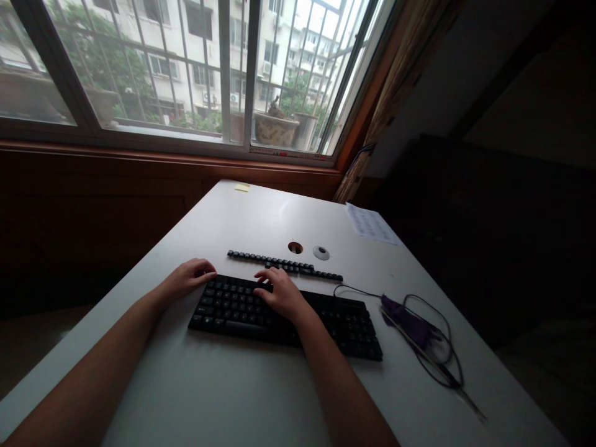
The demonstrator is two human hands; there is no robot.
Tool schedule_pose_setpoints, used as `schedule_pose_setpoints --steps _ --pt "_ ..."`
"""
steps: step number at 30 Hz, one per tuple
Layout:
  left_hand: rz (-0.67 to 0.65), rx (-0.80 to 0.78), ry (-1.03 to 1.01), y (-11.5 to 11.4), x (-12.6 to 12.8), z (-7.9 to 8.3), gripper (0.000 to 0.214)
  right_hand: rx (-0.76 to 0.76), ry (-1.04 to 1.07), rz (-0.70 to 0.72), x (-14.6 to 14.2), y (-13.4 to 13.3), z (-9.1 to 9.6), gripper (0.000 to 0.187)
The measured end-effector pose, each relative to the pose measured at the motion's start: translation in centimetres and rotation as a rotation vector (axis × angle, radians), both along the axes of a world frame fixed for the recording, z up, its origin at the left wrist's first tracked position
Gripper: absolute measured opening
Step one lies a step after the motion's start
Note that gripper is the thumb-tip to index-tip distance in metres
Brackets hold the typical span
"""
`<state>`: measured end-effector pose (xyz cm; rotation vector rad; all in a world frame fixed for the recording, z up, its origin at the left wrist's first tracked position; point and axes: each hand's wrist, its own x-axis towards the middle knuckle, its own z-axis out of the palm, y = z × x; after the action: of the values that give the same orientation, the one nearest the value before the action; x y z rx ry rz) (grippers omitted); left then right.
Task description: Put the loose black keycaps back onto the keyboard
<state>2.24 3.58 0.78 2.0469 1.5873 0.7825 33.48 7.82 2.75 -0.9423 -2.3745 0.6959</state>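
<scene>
While Loose Keycaps Wait in Rows, Your Hands Work at the Keyboard's Far Side

Although some small black pieces, apparently keycaps, lie off the board, your keyboard [267,320] looks well filled, so the work seems partway along. It lies slightly slanted on the white table [209,385], in front of you.

Your left hand [190,276] is loosely curled at the keyboard's far left corner, fingertips close to the edge; you cannot tell from this view whether they pinch anything. Your right hand [282,293] is open over the upper middle keys, thumb and fingers bent and parted, with nothing visible between them.

Just beyond the board, you have a long row of keycaps [270,259] and a shorter, staggered row [321,274], neatly lined up: that sorting looks done. Keys appear seated across the left part and the number block, but the dark far strip and the area under your right hand hide any gaps. What is left, judging by those rows, is at least the pieces lying apart from the board.
</scene>
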Motion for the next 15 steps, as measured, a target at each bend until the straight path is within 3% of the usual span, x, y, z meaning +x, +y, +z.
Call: schedule_pose_setpoints --steps 9,15 --pt "0.005 0.003 0.006 -0.11 0.07 0.17 0.036 0.021 0.055 -0.028 -0.05 -0.05 -0.29 0.021" --pt "-0.007 -0.001 0.01 -0.03 0.04 0.18 0.036 0.031 0.054 0.004 0.12 -0.25 0.01 0.031"
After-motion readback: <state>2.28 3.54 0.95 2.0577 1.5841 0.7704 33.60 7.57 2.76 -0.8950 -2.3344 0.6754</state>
